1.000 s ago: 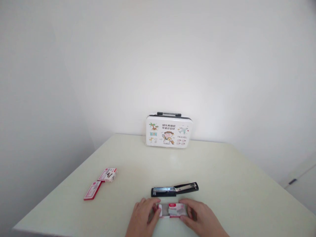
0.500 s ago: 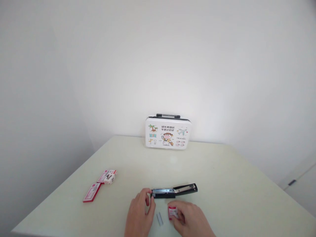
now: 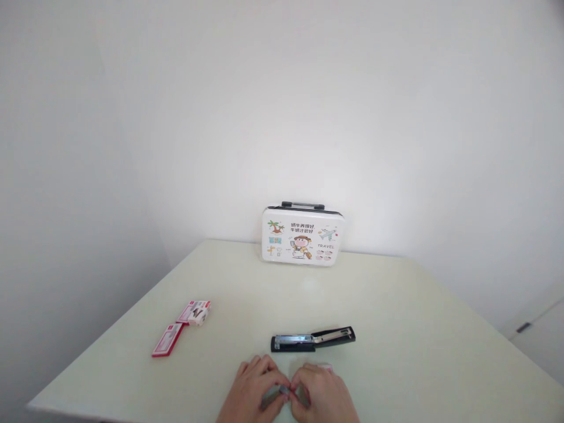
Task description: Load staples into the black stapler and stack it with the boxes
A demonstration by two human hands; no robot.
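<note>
A short grey strip of staples is pinched between the fingertips of both hands near the table's front edge. My left hand has thumb and forefinger closed on its left side. The fingertips of my right hand meet its other end. Just beyond both hands lies an opened black stapler, its top part swung back to the right and its metal channel exposed. A small staple box shows only a sliver behind my right hand.
Two red-and-white boxes, a flat one and a thicker one, lie touching on the left of the table. At the back, a white cartoon-printed case with a black handle stands against the wall.
My left hand has left the stapler and moved to the staple strip. My right hand has let go of the small red box and shifted left to the strip.
</note>
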